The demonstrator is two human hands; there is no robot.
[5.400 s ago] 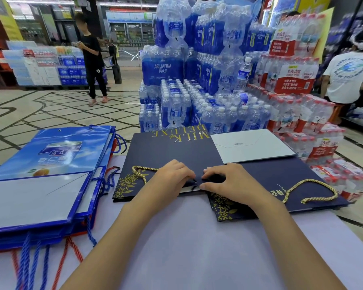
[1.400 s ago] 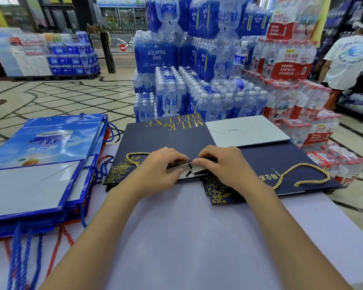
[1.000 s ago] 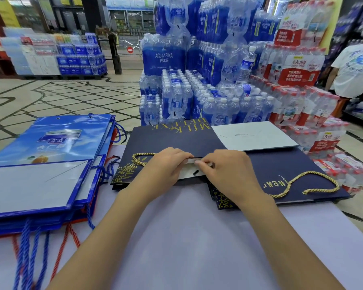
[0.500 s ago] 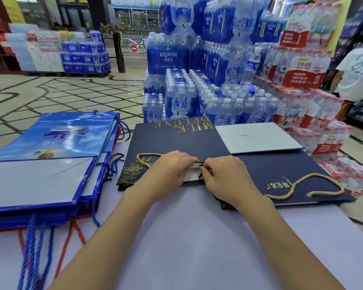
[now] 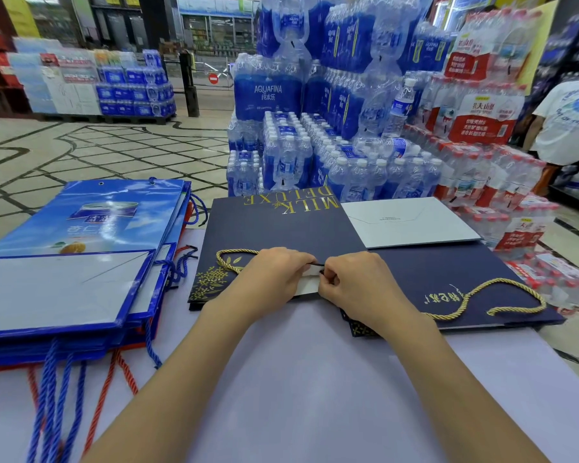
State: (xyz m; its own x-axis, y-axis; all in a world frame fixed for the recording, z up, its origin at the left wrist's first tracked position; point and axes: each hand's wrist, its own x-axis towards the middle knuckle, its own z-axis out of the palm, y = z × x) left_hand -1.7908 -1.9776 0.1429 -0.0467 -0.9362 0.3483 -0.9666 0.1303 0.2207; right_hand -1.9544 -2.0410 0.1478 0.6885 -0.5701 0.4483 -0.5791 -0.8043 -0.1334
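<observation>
Since the step in hand looks to be feeding the gold cord (image 5: 234, 260) through the mouth of the navy bag (image 5: 281, 228), which lies flat on the table (image 5: 315, 379) with its mouth toward the person, it goes best when one hand pins the paper and the other does only the fine work. The white rim (image 5: 310, 282) should be pressed flat so the hole does not shift. The cord's end should be drawn straight through rather than at a slant, which could tear the card. A short pinch close to the end gives the most control.

The left hand (image 5: 274, 275) lies palm down across the mouth, fingers curled onto the white rim and holding it, with the cord's loop coming out from under its far side. The right hand (image 5: 358, 285) sits just beside it, thumb and forefinger pinching a thin dark tip (image 5: 318, 264) at the rim's top edge; whether that tip belongs to the cord is too small to tell. Both forearms run in from the table's near edge and converge on the bag. A second navy bag (image 5: 465, 272) lies under the right wrist.
</observation>
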